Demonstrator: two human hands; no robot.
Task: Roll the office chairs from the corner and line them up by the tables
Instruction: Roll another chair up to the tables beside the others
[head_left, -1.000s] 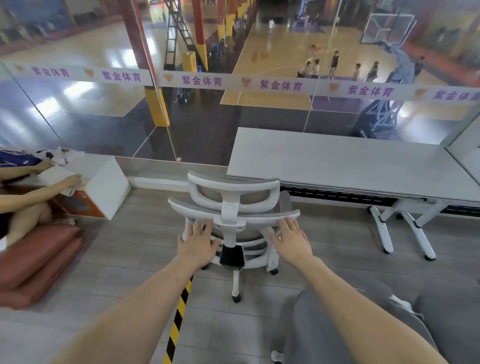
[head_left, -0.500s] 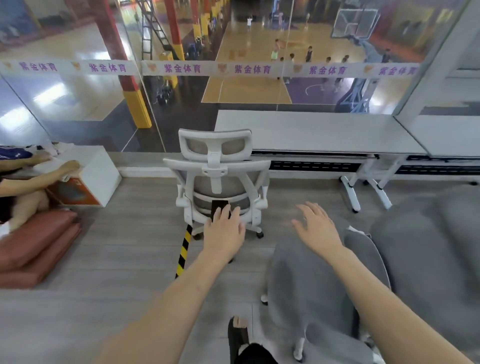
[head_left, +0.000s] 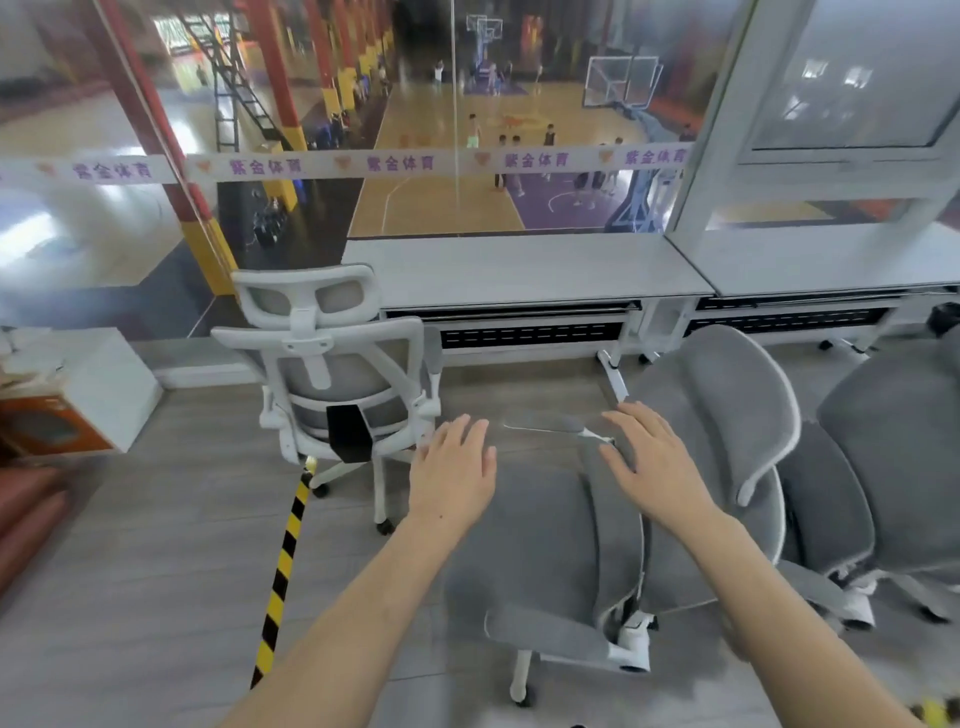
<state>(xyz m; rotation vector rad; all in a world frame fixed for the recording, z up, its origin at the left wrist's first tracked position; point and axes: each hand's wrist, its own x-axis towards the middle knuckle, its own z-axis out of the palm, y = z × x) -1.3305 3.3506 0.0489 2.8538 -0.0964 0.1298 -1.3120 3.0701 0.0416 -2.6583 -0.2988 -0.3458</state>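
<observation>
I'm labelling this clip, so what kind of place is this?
Probably an upstairs viewing room or office overlooking an indoor sports hall: a glass wall looks down on a basketball court with a hoop, and white tables stand along the glass.

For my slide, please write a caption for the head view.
Both open hands, left hand and right hand, reach toward grey fabric office chair beside white mesh-back chair.
</observation>
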